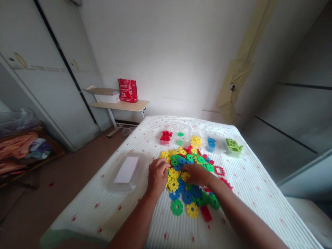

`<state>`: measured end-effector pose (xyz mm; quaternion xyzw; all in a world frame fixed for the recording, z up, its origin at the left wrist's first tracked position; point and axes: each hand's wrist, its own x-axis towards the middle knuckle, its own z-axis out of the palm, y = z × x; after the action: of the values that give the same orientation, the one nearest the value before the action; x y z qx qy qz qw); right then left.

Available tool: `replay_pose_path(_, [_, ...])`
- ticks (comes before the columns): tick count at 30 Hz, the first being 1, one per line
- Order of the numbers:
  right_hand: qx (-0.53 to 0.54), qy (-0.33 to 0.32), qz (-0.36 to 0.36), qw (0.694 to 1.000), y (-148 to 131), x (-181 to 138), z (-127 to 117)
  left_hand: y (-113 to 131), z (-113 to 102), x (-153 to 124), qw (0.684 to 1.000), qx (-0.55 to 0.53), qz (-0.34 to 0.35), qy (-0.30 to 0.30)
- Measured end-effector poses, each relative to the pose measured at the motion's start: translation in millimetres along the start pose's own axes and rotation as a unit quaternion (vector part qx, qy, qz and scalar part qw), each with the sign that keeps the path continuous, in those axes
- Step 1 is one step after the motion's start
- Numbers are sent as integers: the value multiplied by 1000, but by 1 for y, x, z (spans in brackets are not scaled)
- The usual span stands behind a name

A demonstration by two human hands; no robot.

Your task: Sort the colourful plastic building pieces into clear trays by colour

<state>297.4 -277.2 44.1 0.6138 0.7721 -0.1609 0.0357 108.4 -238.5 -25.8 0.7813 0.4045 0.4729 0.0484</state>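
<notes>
A mixed pile of notched plastic snowflake discs in yellow, green and blue, with red pieces among them, lies mid-table; a yellow disc is on its near left side. At the pile's left edge rests my left hand, fingers bent and a little apart, nothing visible in them. My right hand reaches down into the middle of the pile, beside another yellow disc. Its fingertips are hidden, so a grip cannot be made out. A green disc and a red rectangular piece lie at the near edge.
Behind the pile, clear containers hold red pieces, green discs, yellow discs, blue discs and light green pieces. A clear tray with white paper stands left. A red bag sits on a side table.
</notes>
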Motion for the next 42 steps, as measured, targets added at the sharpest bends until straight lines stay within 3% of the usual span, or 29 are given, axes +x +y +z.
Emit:
replay_pose_path(10, [-37, -50, -15, 998, 2, 18, -7, -1, 1, 1, 1000, 5, -1, 3])
replay_pose_path(15, [-24, -15, 15, 999, 2, 9, -14, 0, 0, 1, 1000, 1, -7, 5])
replay_pose_path(19, [104, -18, 21, 994, 13, -4, -22, 2, -1, 0, 1000, -5, -4, 6])
replay_pose_path(23, [270, -14, 44, 962, 31, -10, -30, 2, -2, 1, 1000, -8, -5, 10])
replay_pose_path(27, [325, 41, 54, 943, 41, -10, -36, 1, -1, 1, 1000, -11, -9, 11])
replay_pose_path(29, [332, 24, 57, 941, 40, -9, -36, 1, -1, 1, 1000, -10, -14, 9])
replay_pose_path(33, [297, -49, 49, 952, 27, -5, -26, 2, -2, 2, 1000, -6, -16, 6])
replay_pose_path(39, [150, -79, 61, 984, 5, 6, -9, 2, -2, 2, 1000, -6, -14, 10])
replay_pose_path(42, [92, -58, 61, 992, 2, 9, -8, 2, -2, 2, 1000, -10, -13, 7])
